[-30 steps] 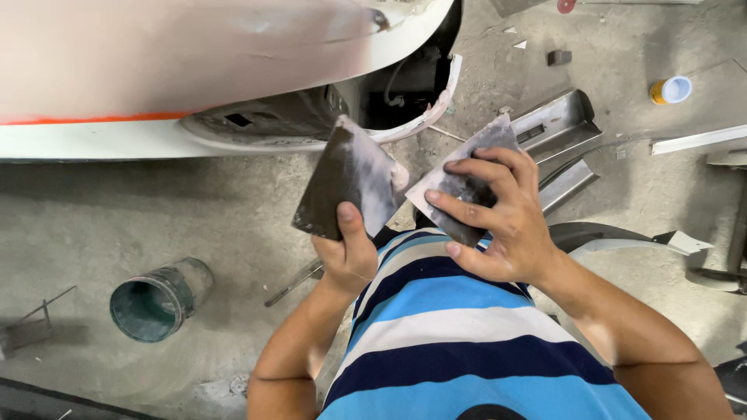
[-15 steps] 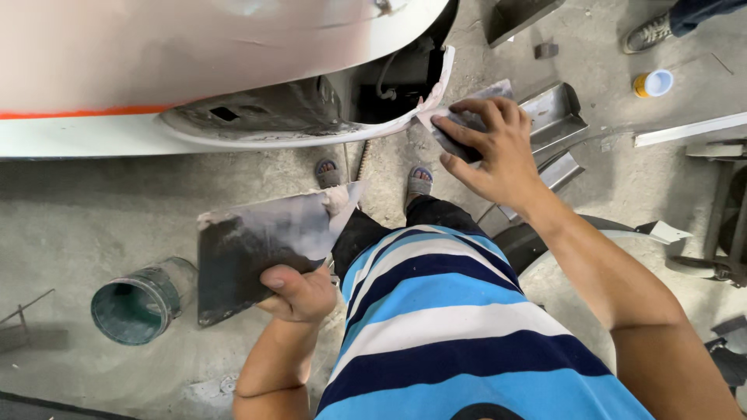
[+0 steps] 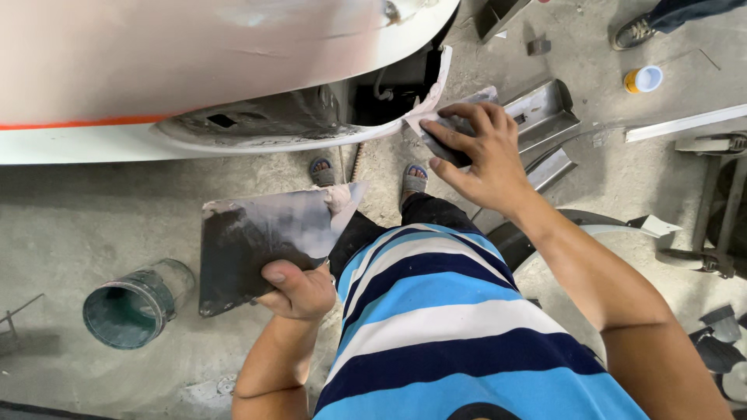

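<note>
Since a second ago, apart: left hand (image 3: 299,292) dropped toward 7 o'clock, closed on the mixing board (image 3: 261,249), a pale dab of filler (image 3: 338,198) at its near corner. Right hand (image 3: 478,152) gone up to 1 o'clock, fingers clamped on the spreader (image 3: 459,128), pressed against the car panel's (image 3: 194,62) lower edge by the wheel arch. Loading apparently over, spreading under way. Around: paint can (image 3: 128,311) at 8 o'clock on the floor, metal channels (image 3: 545,109) at 2 o'clock, small cup (image 3: 644,78) beyond; another person's shoe (image 3: 634,31) top right. Nothing blocking the panel edge.
</note>
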